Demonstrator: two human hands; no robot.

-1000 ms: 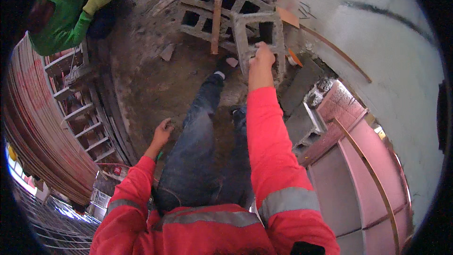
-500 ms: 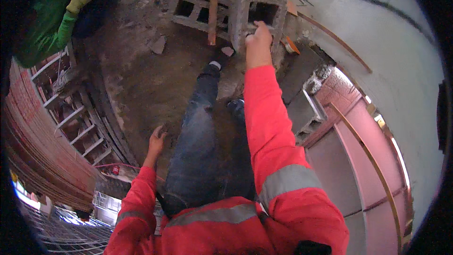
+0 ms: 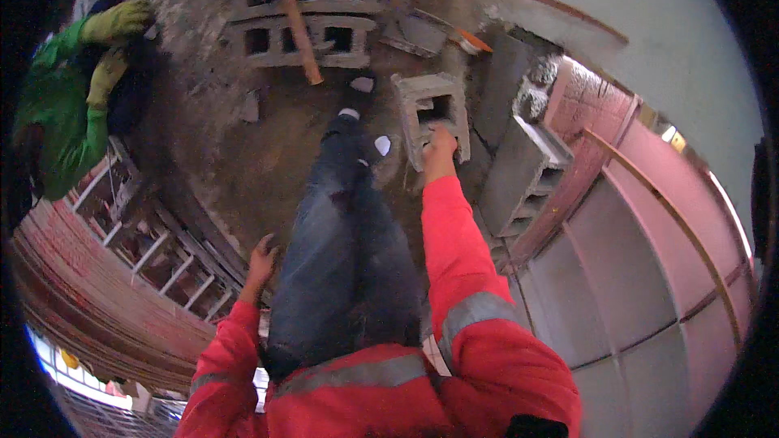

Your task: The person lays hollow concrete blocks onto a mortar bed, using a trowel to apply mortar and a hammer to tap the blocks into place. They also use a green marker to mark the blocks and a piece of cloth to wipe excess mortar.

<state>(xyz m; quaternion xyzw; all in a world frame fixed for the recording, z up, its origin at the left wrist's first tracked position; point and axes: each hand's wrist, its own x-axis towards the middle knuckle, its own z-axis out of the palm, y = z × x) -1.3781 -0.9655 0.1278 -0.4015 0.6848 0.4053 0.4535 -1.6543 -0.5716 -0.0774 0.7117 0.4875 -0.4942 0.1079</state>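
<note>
My right hand [image 3: 441,146] grips the near wall of a grey hollow concrete block [image 3: 408,118], its fingers hooked into a hollow. The block stands to the right of my feet, apart from the stacked blocks. My left hand [image 3: 262,262] hangs beside my left leg with its fingers apart and nothing in it. On the stacked hollow blocks [image 3: 311,18] lies a hammer [image 3: 299,36], its wooden handle jutting over the near edge.
A co-worker's yellow-gloved hands [image 3: 118,23] are at the far left. Below them leans a ladder [image 3: 146,251]. More concrete blocks [image 3: 515,174] line the wall at right. An orange-and-white tool [image 3: 472,40] and a wooden strip [image 3: 552,6] lie farther back. A stone fragment [image 3: 251,105] sits on the ground.
My right hand has pulled the block off the stack's right end, nearer to me. My left hand remains free at my side. The co-worker's second glove has come into view.
</note>
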